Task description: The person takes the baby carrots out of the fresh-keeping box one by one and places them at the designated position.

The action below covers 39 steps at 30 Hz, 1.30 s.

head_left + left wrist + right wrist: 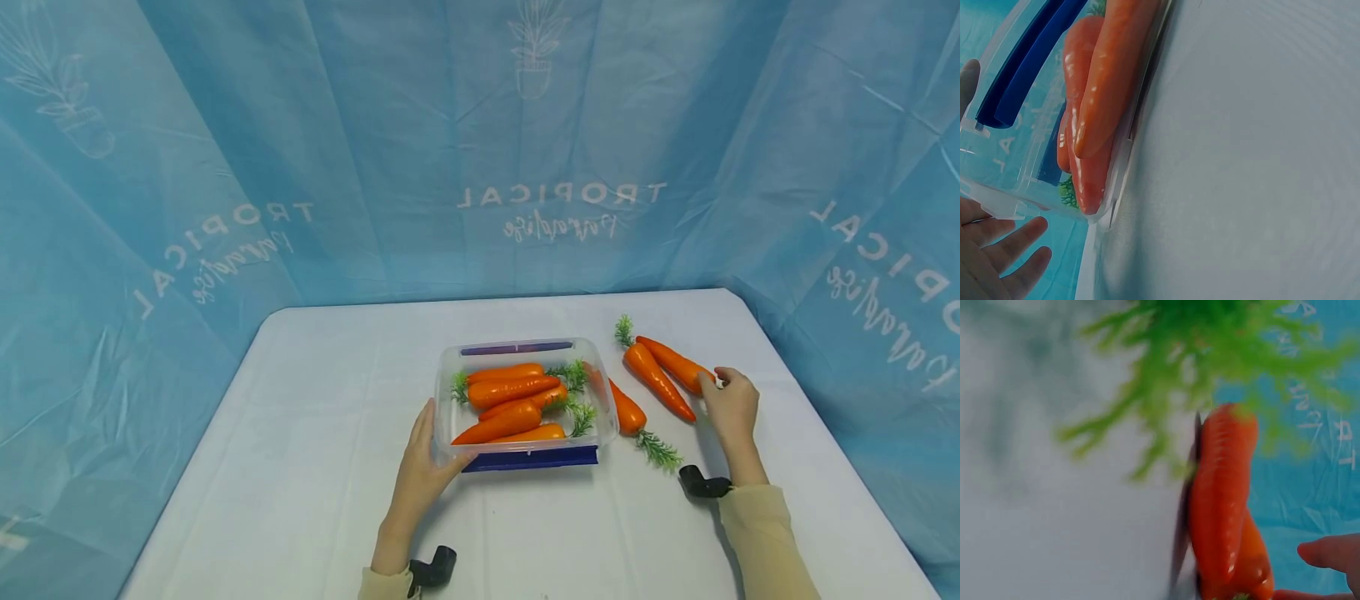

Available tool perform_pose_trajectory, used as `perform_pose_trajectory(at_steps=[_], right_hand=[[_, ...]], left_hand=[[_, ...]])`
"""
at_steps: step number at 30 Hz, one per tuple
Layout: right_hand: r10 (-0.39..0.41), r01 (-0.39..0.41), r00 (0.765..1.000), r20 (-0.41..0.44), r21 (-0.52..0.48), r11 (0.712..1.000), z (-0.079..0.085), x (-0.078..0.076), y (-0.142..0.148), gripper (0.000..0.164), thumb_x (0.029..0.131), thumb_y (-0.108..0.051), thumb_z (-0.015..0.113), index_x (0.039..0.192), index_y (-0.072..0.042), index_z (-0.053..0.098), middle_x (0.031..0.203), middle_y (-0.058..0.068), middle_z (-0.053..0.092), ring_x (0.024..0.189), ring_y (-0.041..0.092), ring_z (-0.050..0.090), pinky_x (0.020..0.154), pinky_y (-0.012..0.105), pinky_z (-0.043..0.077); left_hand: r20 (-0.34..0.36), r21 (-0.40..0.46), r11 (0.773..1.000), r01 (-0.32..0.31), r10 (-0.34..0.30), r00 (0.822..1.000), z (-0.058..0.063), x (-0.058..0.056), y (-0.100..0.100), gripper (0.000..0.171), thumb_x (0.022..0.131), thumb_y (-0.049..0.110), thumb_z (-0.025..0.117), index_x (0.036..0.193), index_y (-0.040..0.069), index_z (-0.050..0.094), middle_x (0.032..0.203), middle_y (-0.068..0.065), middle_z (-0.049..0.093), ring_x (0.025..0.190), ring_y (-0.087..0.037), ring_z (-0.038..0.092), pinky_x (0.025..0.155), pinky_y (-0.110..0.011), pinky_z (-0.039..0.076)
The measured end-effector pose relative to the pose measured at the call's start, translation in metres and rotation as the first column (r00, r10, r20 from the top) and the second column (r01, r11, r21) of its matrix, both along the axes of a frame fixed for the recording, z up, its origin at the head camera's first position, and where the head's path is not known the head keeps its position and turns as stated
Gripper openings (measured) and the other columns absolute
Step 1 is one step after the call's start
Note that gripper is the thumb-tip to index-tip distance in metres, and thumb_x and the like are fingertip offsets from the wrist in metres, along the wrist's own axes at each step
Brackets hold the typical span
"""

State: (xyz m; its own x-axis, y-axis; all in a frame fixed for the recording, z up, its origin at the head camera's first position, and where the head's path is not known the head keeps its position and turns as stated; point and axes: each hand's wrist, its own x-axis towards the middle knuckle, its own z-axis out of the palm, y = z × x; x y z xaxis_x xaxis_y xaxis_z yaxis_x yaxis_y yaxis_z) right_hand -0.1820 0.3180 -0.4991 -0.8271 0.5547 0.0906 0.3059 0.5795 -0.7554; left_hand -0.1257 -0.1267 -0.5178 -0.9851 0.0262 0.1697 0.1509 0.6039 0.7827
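My left hand (422,471) is at the near left corner of a clear plastic box (444,408) with blue clips, its thumb at the front and fingers along the left side. The left wrist view shows those fingers (1025,240) spread and fairly straight. Several orange toy carrots (498,421) with green tops lie inside the box. On the right, my right hand (733,408) is at the thick end of a loose carrot (675,364). One fingertip touches or nearly touches it, while another finger (1329,551) stands apart. The far side of the grasp is hidden.
A second loose carrot (656,383) lies alongside the one at my right hand. Another carrot (628,408) lies close against the box's right side, its leafy top (660,452) towards me. A white table (315,467) carries everything, with blue printed curtains (390,167) around it.
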Motion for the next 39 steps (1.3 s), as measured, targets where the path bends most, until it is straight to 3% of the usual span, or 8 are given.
perform_pose_trajectory(at_steps=[3, 8, 15, 21, 25, 29, 33, 39], right_hand=[[-0.017, 0.017, 1.000, -0.025, 0.015, 1.000, 0.006, -0.001, -0.003, 0.046, 0.095, -0.023, 0.051, 0.123, 0.013, 0.055, 0.124, 0.034, 0.056, 0.114, 0.046, 0.051, 0.100, 0.057, 0.043], [-0.006, 0.009, 0.991, -0.132, 0.023, 1.000, 0.022, -0.002, -0.020, 0.041, 0.094, -0.019, 0.056, 0.120, 0.012, 0.058, 0.122, 0.032, 0.058, 0.113, 0.046, 0.053, 0.100, 0.056, 0.044], [0.192, -0.199, 0.955, -0.225, -0.008, 0.980, 0.046, -0.002, -0.061, 0.035, 0.092, -0.016, 0.062, 0.118, 0.009, 0.060, 0.120, 0.029, 0.061, 0.113, 0.042, 0.056, 0.099, 0.054, 0.046], [0.417, -0.425, 0.860, -0.293, 0.042, 0.904, 0.053, 0.001, -0.100, 0.031, 0.088, -0.009, 0.066, 0.114, 0.008, 0.062, 0.115, 0.027, 0.063, 0.110, 0.041, 0.058, 0.097, 0.055, 0.047], [0.526, -0.530, 0.808, -0.266, 0.061, 0.846, 0.052, -0.001, -0.122, 0.030, 0.088, -0.011, 0.067, 0.113, 0.004, 0.064, 0.114, 0.023, 0.065, 0.109, 0.038, 0.059, 0.097, 0.053, 0.048], [0.599, -0.600, 0.767, -0.231, 0.074, 0.797, 0.049, -0.002, -0.141, 0.030, 0.086, -0.010, 0.069, 0.112, 0.003, 0.064, 0.112, 0.022, 0.066, 0.106, 0.037, 0.061, 0.092, 0.052, 0.052], [0.682, -0.678, 0.708, -0.185, 0.093, 0.729, 0.045, -0.002, -0.157, 0.033, 0.085, -0.008, 0.070, 0.114, 0.005, 0.063, 0.111, 0.023, 0.066, 0.103, 0.038, 0.063, 0.090, 0.053, 0.052], [0.755, -0.731, 0.647, -0.105, 0.198, 0.653, 0.038, -0.002, -0.173, 0.036, 0.082, -0.010, 0.073, 0.115, 0.003, 0.064, 0.112, 0.019, 0.068, 0.104, 0.033, 0.063, 0.107, 0.060, 0.034]], left_hand=[[0.014, 0.009, 1.000, 0.003, -0.003, 1.000, 0.000, 0.000, 0.000, 0.104, 0.075, 0.052, 0.075, 0.153, 0.013, 0.019, 0.157, -0.012, 0.026, 0.142, -0.035, 0.031, 0.112, -0.056, 0.029], [0.020, 0.012, 1.000, 0.012, -0.012, 1.000, 0.001, 0.000, 0.000, 0.104, 0.075, 0.051, 0.075, 0.153, 0.013, 0.018, 0.157, -0.012, 0.025, 0.143, -0.035, 0.030, 0.113, -0.056, 0.029], [0.022, 0.013, 1.000, 0.012, -0.012, 1.000, 0.003, -0.001, 0.000, 0.104, 0.075, 0.053, 0.074, 0.153, 0.013, 0.018, 0.158, -0.010, 0.024, 0.144, -0.032, 0.029, 0.114, -0.054, 0.028], [0.037, 0.017, 1.000, 0.010, -0.011, 0.999, 0.001, -0.001, -0.001, 0.105, 0.075, 0.054, 0.074, 0.153, 0.014, 0.017, 0.158, -0.009, 0.024, 0.144, -0.032, 0.028, 0.114, -0.053, 0.028], [0.044, 0.019, 1.000, 0.005, -0.005, 0.999, 0.002, 0.000, 0.000, 0.105, 0.075, 0.054, 0.074, 0.154, 0.015, 0.017, 0.158, -0.008, 0.024, 0.144, -0.032, 0.029, 0.114, -0.054, 0.028], [0.040, 0.019, 1.000, 0.004, -0.005, 0.999, 0.002, 0.000, 0.000, 0.105, 0.074, 0.053, 0.075, 0.153, 0.014, 0.018, 0.158, -0.010, 0.024, 0.143, -0.033, 0.030, 0.113, -0.055, 0.029], [0.038, 0.011, 1.000, 0.011, -0.011, 0.999, 0.002, 0.000, 0.001, 0.105, 0.075, 0.053, 0.074, 0.153, 0.013, 0.017, 0.158, -0.012, 0.024, 0.143, -0.035, 0.029, 0.112, -0.056, 0.029], [0.032, -0.009, 1.000, 0.008, -0.007, 0.999, 0.003, 0.000, 0.000, 0.104, 0.075, 0.053, 0.074, 0.153, 0.012, 0.018, 0.157, -0.013, 0.024, 0.142, -0.036, 0.030, 0.112, -0.056, 0.031]])
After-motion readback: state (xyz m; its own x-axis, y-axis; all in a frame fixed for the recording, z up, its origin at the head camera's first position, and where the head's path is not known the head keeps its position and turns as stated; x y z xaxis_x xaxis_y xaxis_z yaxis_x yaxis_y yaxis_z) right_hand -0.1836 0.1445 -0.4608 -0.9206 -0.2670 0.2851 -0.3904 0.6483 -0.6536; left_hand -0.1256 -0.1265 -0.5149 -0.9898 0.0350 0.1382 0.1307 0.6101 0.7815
